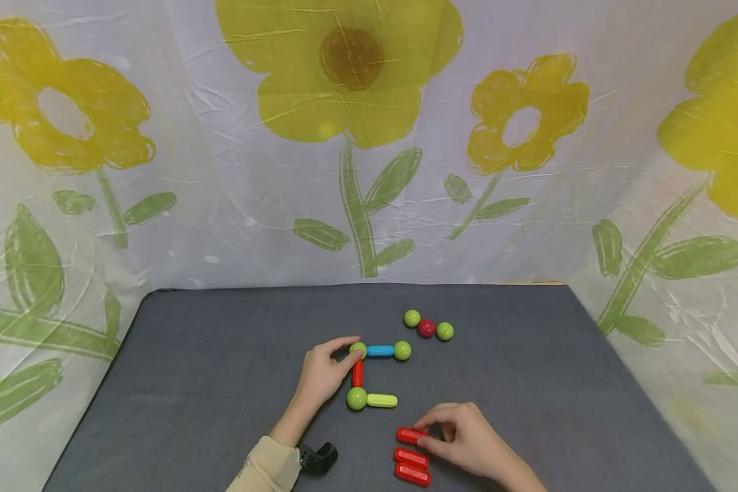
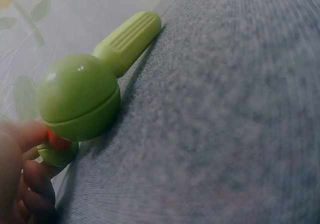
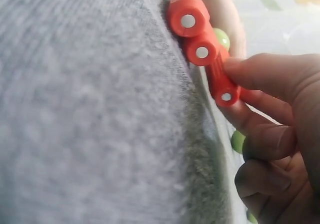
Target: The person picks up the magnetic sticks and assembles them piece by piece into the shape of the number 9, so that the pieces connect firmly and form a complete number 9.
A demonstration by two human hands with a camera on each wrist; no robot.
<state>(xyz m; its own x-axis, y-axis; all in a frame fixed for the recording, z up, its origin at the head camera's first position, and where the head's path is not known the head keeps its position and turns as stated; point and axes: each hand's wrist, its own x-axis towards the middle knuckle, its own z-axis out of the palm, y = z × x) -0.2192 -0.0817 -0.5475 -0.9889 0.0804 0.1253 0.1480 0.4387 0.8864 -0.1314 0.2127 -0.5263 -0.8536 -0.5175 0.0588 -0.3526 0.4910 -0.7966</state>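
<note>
On the dark table lies a joined shape of balls and rods: a green ball [image 1: 359, 350] at its upper left corner, a blue rod [image 1: 380, 351] ending in another green ball [image 1: 402, 350], a red rod [image 1: 358, 374], a lower green ball [image 1: 357, 398] and a yellow-green rod [image 1: 382, 400]. My left hand [image 1: 323, 371] pinches the upper left ball between thumb and fingers. Lower right, my right hand [image 1: 465, 438] pinches a loose red rod [image 1: 409, 435] by its right end. Two more red rods [image 1: 411, 466] lie just below it; the right wrist view shows silvery discs on the rods' ends.
Behind the shape, toward the table's far side, two green balls [image 1: 412, 318] flank a dark red ball [image 1: 426, 329]. A black band [image 1: 318, 458] sits at the left wrist. A flower-printed sheet [image 1: 234, 205] hangs behind the table [image 1: 190, 383].
</note>
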